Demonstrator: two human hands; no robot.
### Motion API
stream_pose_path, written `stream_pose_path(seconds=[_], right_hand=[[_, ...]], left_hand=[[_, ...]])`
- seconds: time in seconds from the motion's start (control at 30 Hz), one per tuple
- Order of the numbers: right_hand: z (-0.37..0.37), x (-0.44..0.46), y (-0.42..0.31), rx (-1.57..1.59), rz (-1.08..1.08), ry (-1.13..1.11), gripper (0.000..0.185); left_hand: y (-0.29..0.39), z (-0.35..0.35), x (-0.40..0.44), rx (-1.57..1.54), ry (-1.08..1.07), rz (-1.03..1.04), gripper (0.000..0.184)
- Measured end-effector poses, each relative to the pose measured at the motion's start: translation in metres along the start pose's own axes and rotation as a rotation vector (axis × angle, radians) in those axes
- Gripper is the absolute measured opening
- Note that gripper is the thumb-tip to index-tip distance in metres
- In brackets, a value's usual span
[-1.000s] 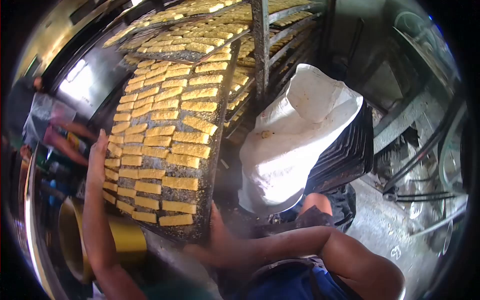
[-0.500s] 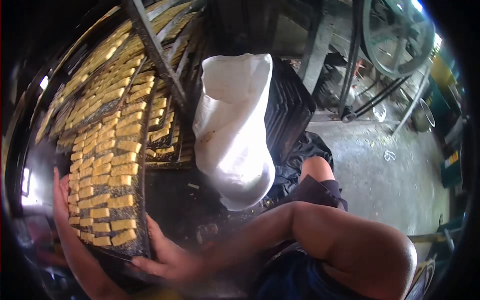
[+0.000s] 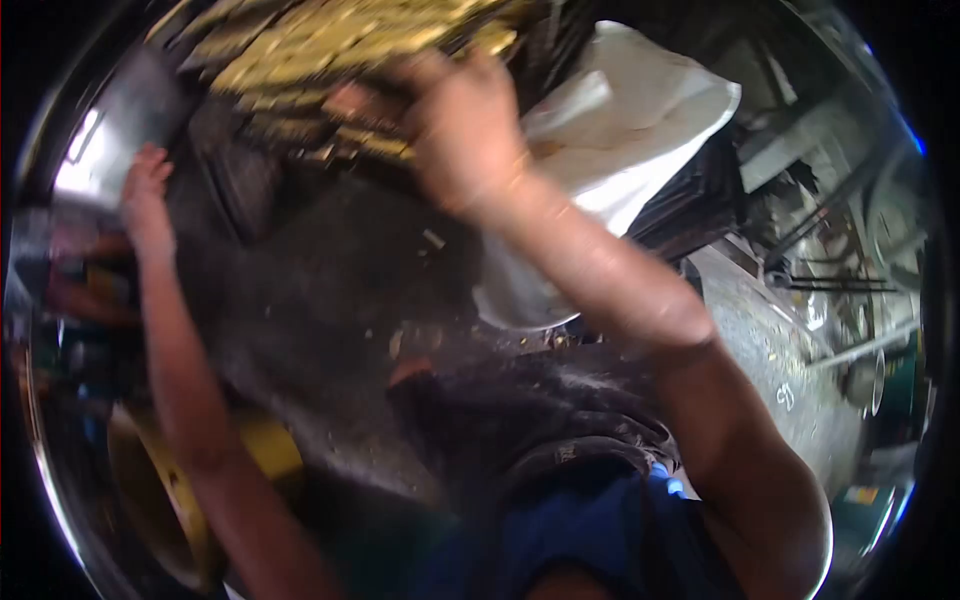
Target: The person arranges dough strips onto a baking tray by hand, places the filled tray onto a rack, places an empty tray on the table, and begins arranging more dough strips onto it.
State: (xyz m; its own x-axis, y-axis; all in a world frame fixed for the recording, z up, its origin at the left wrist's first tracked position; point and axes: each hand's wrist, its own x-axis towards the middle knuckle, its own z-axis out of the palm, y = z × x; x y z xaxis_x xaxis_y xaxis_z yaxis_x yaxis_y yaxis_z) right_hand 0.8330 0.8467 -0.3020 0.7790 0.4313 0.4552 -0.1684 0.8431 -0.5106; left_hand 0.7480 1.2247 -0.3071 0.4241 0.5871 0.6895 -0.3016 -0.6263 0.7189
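Note:
My right hand [image 3: 465,130] is raised at the front edge of the yellow, rectangular baked pieces [image 3: 330,45], which lie in rows on dark trays at the top of the view. Motion smears its fingers, so I cannot tell whether they grip a piece or the tray edge. My left hand [image 3: 148,195] is up at the left, beside a shiny metal surface [image 3: 125,120]. Its fingers are loosely apart, and nothing shows in them. To the right of my right hand stands a tall white sack [image 3: 640,120], partly hidden by my forearm.
Dark stacked trays [image 3: 695,205] stand behind the sack. A yellow round container [image 3: 150,480] sits below my left arm. Machinery with a wheel [image 3: 895,210] is at the right, over the grey floor [image 3: 800,390]. Small crumbs lie on the dark floor [image 3: 320,270].
Both hands have come off the tray sides they held. My right hand has moved up and right, my left hand up. The view has swung, and the trays now sit at the top.

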Motion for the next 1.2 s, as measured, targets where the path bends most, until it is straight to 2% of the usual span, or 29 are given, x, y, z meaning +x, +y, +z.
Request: stream_pose_path(seconds=[0.1,0.13,0.2,0.23,0.27,0.3,0.33,0.37,0.4,0.43,0.47,0.53,0.57,0.63,0.67,0.7,0.73,0.77,0.83,0.87,0.9,0.93,0.97,1.03,1.07,1.1,1.13,1.17,1.2], right_hand=[[0.017,0.002,0.018,-0.129,0.137,0.097,0.035],[-0.037,0.050,-0.002,-0.126,0.130,0.152,0.035],[-0.056,0.074,-0.005,-0.069,0.133,-0.025,0.018],[-0.053,0.079,-0.012,-0.095,0.133,0.039,0.019],[-0.052,0.083,-0.014,-0.129,0.113,0.104,0.021],[-0.049,0.086,-0.016,-0.144,0.094,0.110,0.024],[-0.046,0.090,-0.017,-0.158,0.074,0.116,0.026],[-0.048,0.089,-0.017,-0.147,0.065,0.079,0.029],[-0.065,0.105,-0.014,-0.049,0.085,0.082,0.031],[-0.070,0.115,-0.016,-0.065,0.074,0.058,0.035],[-0.080,0.114,-0.022,-0.044,0.181,-0.030,0.036],[-0.095,0.131,-0.022,-0.077,0.154,-0.192,0.039],[-0.110,0.153,-0.009,-0.132,0.024,-0.262,0.043],[-0.096,0.139,-0.008,-0.153,-0.031,0.105,0.037],[-0.093,0.122,-0.024,-0.118,0.100,0.049,0.033],[-0.095,0.107,-0.041,-0.070,0.239,0.001,0.039],[-0.102,0.089,-0.069,-0.447,0.259,-0.006,0.037],[-0.115,0.067,-0.104,-0.818,0.279,-0.002,0.036],[-0.174,0.025,-0.164,-1.272,-0.029,0.033,0.027],[-0.201,0.006,-0.184,-1.271,-0.160,0.273,0.023],[-0.228,-0.004,-0.202,-1.342,-0.214,0.539,0.019],[-0.251,-0.004,-0.216,-1.561,-0.118,0.793,0.020],[-0.284,-0.007,-0.222,-1.969,-0.147,0.719,0.025],[-0.310,0.009,-0.215,-2.235,0.494,0.682,0.030],[-0.320,0.011,-0.201,-2.360,0.451,0.588,0.028],[-0.333,0.015,-0.187,-2.484,0.434,0.611,0.027],[-0.326,0.019,-0.186,-2.450,0.476,0.570,0.026],[-0.329,0.023,-0.182,-2.343,0.448,0.619,0.026],[-0.326,0.017,-0.185,-2.275,0.400,0.564,0.027]], left_hand=[[-0.081,-0.050,-0.092,0.078,0.023,-0.195,0.041],[-0.147,0.023,-0.101,-0.053,-0.019,-0.324,0.037],[-0.173,0.054,-0.176,0.058,-0.203,-0.547,0.030],[-0.189,0.076,-0.215,0.068,-0.230,-0.564,0.030],[-0.211,0.087,-0.252,0.135,-0.321,-0.693,0.032],[-0.218,0.096,-0.284,0.218,-0.467,-0.652,0.031],[-0.264,0.104,-0.322,0.364,-0.555,-0.621,0.033],[-0.254,0.116,-0.347,0.384,-0.589,-0.782,0.037],[-0.268,0.120,-0.376,0.444,-0.650,-0.715,0.041],[-0.269,0.124,-0.396,0.428,-0.720,-0.807,0.041],[-0.268,0.127,-0.410,0.409,-0.791,-0.891,0.041],[-0.300,0.135,-0.447,0.458,-0.884,-0.840,0.038],[-0.327,0.128,-0.469,0.295,-0.845,-0.807,0.036],[-0.309,0.141,-0.464,0.082,-0.798,-0.904,0.030],[-0.263,0.144,-0.436,0.043,-0.779,-1.034,0.026],[-0.242,0.152,-0.421,-0.032,-0.618,-0.996,0.023],[-0.221,0.157,-0.403,-0.097,-0.450,-0.957,0.020],[-0.191,0.164,-0.377,-0.095,-0.476,-0.936,0.020],[-0.118,0.187,-0.328,-0.027,-0.247,-0.645,0.018],[-0.091,0.204,-0.313,-0.035,-0.264,-0.630,0.018],[-0.065,0.223,-0.302,-0.094,-0.315,-0.415,0.017],[-0.026,0.244,-0.289,-0.147,-0.366,-0.202,0.017],[0.013,0.268,-0.278,-0.146,-0.542,0.036,0.014],[0.095,0.331,-0.262,-0.197,-0.816,0.432,0.009],[0.118,0.368,-0.260,-0.349,-0.945,0.521,0.011],[0.142,0.398,-0.261,-0.438,-1.038,0.477,0.013],[0.160,0.426,-0.261,-0.477,-1.119,0.299,0.017],[0.164,0.454,-0.255,-0.430,-1.220,0.235,0.021],[0.139,0.492,-0.260,-0.341,-1.114,0.336,0.025]])
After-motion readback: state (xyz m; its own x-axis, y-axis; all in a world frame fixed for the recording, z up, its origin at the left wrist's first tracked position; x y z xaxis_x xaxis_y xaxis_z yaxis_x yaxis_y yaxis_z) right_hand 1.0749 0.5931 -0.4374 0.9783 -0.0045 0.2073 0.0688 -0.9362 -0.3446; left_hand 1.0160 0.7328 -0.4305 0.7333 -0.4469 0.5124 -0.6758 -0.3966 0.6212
